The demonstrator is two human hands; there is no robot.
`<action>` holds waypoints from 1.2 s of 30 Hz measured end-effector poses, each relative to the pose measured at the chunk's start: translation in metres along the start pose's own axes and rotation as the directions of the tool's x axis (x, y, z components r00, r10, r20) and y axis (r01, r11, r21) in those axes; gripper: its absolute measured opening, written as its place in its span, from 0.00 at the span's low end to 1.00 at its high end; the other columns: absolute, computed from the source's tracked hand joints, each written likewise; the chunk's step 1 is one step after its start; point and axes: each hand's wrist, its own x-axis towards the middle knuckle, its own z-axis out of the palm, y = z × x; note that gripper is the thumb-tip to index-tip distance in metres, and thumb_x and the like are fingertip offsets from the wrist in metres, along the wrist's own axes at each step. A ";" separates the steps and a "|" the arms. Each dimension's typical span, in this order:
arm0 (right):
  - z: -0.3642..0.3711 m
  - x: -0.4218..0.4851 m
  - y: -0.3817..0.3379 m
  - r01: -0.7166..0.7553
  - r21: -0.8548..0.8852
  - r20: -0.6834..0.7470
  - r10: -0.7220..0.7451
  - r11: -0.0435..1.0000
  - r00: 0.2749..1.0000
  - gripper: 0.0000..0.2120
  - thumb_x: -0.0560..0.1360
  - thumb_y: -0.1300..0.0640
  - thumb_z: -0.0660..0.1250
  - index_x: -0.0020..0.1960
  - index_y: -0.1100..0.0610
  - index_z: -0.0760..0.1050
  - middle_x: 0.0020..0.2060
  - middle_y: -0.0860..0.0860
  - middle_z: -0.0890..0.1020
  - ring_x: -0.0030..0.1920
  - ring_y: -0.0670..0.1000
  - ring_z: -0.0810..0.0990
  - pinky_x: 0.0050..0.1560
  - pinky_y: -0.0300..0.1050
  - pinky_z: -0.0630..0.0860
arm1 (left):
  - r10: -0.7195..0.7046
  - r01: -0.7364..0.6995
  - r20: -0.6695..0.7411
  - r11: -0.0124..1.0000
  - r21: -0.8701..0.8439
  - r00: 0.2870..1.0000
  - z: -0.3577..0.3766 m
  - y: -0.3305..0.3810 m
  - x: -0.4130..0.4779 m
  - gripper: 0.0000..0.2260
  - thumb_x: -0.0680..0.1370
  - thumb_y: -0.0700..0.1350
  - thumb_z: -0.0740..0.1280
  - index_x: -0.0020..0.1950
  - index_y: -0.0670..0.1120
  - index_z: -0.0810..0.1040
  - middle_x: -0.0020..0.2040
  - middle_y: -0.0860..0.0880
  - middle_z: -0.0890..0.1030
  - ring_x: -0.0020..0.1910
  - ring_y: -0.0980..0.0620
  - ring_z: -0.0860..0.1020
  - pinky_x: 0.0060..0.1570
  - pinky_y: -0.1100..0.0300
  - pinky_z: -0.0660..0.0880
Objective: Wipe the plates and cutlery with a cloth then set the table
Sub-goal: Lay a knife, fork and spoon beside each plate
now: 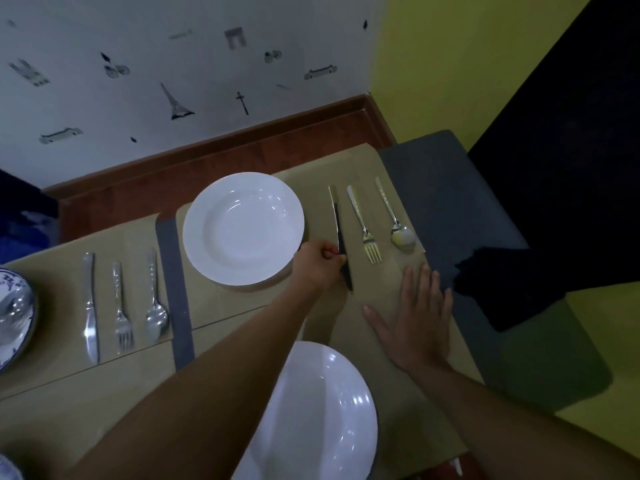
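Note:
A white plate (pixel 242 226) lies on the tan table cover (pixel 242 320). To its right lie a knife (pixel 335 216), a fork (pixel 363 225) and a spoon (pixel 396 216) side by side. My left hand (pixel 320 263) pinches the knife near its blade end, beside the plate's rim. My right hand (pixel 414 320) rests flat on the cover with fingers spread, below the fork and spoon. A second white plate (pixel 318 420) sits near me, partly under my left arm. A dark cloth (pixel 512 285) lies to the right of my right hand.
At the left lie another knife (pixel 90 306), fork (pixel 121 306) and spoon (pixel 155 299), next to a blue-patterned plate (pixel 14 306). Grey tape (pixel 175 289) runs down the cover. A dark grey seat (pixel 467 220) stands at the table's right edge, a wooden ledge behind.

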 end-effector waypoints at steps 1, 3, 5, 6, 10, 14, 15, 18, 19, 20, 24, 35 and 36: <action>0.000 0.000 0.000 -0.004 -0.006 -0.003 0.004 1.000 1.000 0.52 0.74 0.20 0.42 0.84 0.56 0.47 0.83 0.60 0.49 0.83 0.60 0.46 0.81 0.63 0.47 | -0.005 0.006 -0.025 1.000 0.022 1.000 0.003 0.001 0.004 0.03 0.76 0.44 0.73 0.46 0.49 0.80 0.42 0.47 0.83 0.47 0.47 0.82 0.55 0.50 0.80; 0.001 0.001 0.000 -0.005 -0.006 -0.009 0.005 1.000 1.000 0.52 0.74 0.20 0.43 0.84 0.56 0.48 0.83 0.60 0.49 0.83 0.60 0.46 0.81 0.63 0.46 | 0.008 -0.001 -0.068 0.995 0.100 0.998 0.006 0.003 0.011 0.03 0.77 0.45 0.72 0.47 0.49 0.80 0.44 0.47 0.83 0.47 0.48 0.82 0.53 0.54 0.79; 0.002 0.001 0.001 -0.006 -0.005 0.002 0.006 1.000 1.000 0.52 0.74 0.20 0.44 0.84 0.56 0.47 0.84 0.59 0.47 0.83 0.60 0.44 0.81 0.63 0.44 | 0.036 -0.019 -0.082 0.979 0.202 0.996 0.007 0.001 0.016 0.04 0.78 0.47 0.71 0.47 0.47 0.78 0.44 0.47 0.82 0.46 0.47 0.81 0.49 0.54 0.79; 0.002 0.001 0.001 -0.005 -0.007 0.003 0.005 1.000 1.000 0.52 0.74 0.20 0.44 0.84 0.56 0.47 0.84 0.59 0.47 0.83 0.59 0.44 0.81 0.63 0.44 | 0.049 -0.027 -0.081 0.967 0.255 0.996 0.007 0.001 0.018 0.06 0.78 0.48 0.70 0.48 0.47 0.77 0.44 0.47 0.82 0.45 0.46 0.81 0.49 0.52 0.80; 0.001 0.000 0.001 -0.008 0.014 -0.024 0.009 1.000 1.000 0.51 0.75 0.21 0.46 0.84 0.57 0.52 0.83 0.59 0.50 0.83 0.60 0.48 0.81 0.64 0.47 | 0.126 -0.103 -0.017 0.873 0.477 0.992 0.003 0.002 0.022 0.18 0.76 0.53 0.71 0.58 0.45 0.72 0.51 0.43 0.81 0.50 0.39 0.81 0.50 0.45 0.80; 0.000 0.001 0.001 -0.002 0.014 -0.023 0.003 1.000 1.000 0.52 0.74 0.21 0.45 0.84 0.58 0.53 0.83 0.60 0.50 0.83 0.60 0.48 0.80 0.64 0.48 | 0.218 -0.267 0.155 0.753 0.601 0.964 -0.002 0.006 0.026 0.37 0.73 0.54 0.76 0.74 0.44 0.62 0.71 0.43 0.67 0.62 0.39 0.77 0.57 0.46 0.79; -0.001 0.001 0.001 -0.003 0.011 -0.024 0.004 1.000 1.000 0.52 0.74 0.21 0.45 0.84 0.58 0.53 0.83 0.60 0.50 0.83 0.60 0.48 0.80 0.64 0.48 | 0.236 -0.308 0.198 0.724 0.617 0.951 -0.003 0.006 0.027 0.42 0.71 0.55 0.78 0.76 0.45 0.59 0.74 0.45 0.63 0.63 0.39 0.76 0.58 0.45 0.79; -0.002 0.001 0.000 -0.008 0.010 -0.023 0.008 1.000 1.000 0.51 0.74 0.21 0.47 0.83 0.58 0.53 0.83 0.60 0.51 0.83 0.60 0.48 0.80 0.64 0.48 | 0.203 -0.346 0.289 0.689 0.636 0.936 -0.004 0.004 0.035 0.50 0.70 0.54 0.79 0.81 0.45 0.50 0.80 0.48 0.54 0.69 0.38 0.73 0.64 0.43 0.75; -0.002 0.000 0.000 -0.009 0.012 -0.026 0.010 1.000 1.000 0.51 0.74 0.21 0.47 0.83 0.58 0.54 0.83 0.60 0.51 0.83 0.60 0.48 0.80 0.64 0.48 | 0.187 -0.342 0.299 0.690 0.638 0.936 -0.004 0.005 0.038 0.51 0.70 0.54 0.79 0.81 0.45 0.49 0.81 0.48 0.53 0.70 0.38 0.72 0.66 0.42 0.73; -0.002 0.001 0.000 -0.012 0.015 -0.028 0.012 1.000 1.000 0.51 0.74 0.21 0.47 0.83 0.58 0.54 0.83 0.59 0.51 0.83 0.60 0.48 0.80 0.64 0.48 | 0.183 -0.339 0.299 0.691 0.638 0.937 -0.004 0.006 0.040 0.51 0.70 0.53 0.79 0.81 0.45 0.48 0.81 0.48 0.53 0.71 0.38 0.71 0.66 0.42 0.73; -0.002 0.000 0.000 -0.010 0.024 -0.031 0.010 1.000 0.999 0.51 0.74 0.21 0.48 0.84 0.57 0.53 0.84 0.59 0.50 0.83 0.60 0.47 0.81 0.64 0.47 | 0.184 -0.309 0.257 0.714 0.628 0.949 -0.005 0.010 0.046 0.50 0.70 0.53 0.79 0.81 0.45 0.51 0.80 0.47 0.56 0.70 0.37 0.72 0.66 0.41 0.73; -0.002 0.000 -0.001 -0.011 0.024 -0.053 0.012 1.000 0.999 0.51 0.74 0.22 0.49 0.83 0.57 0.55 0.83 0.59 0.52 0.83 0.60 0.49 0.80 0.64 0.49 | 0.187 -0.316 0.268 0.725 0.612 0.945 -0.007 0.009 0.049 0.48 0.70 0.52 0.79 0.80 0.45 0.52 0.77 0.47 0.62 0.68 0.39 0.73 0.65 0.42 0.74; -0.002 0.000 -0.001 -0.013 0.027 -0.054 0.015 1.000 0.998 0.51 0.74 0.22 0.49 0.83 0.57 0.55 0.83 0.60 0.52 0.83 0.60 0.49 0.80 0.64 0.49 | 0.189 -0.319 0.270 0.726 0.609 0.944 -0.007 0.009 0.049 0.48 0.70 0.51 0.79 0.80 0.45 0.52 0.77 0.47 0.62 0.68 0.39 0.73 0.65 0.42 0.74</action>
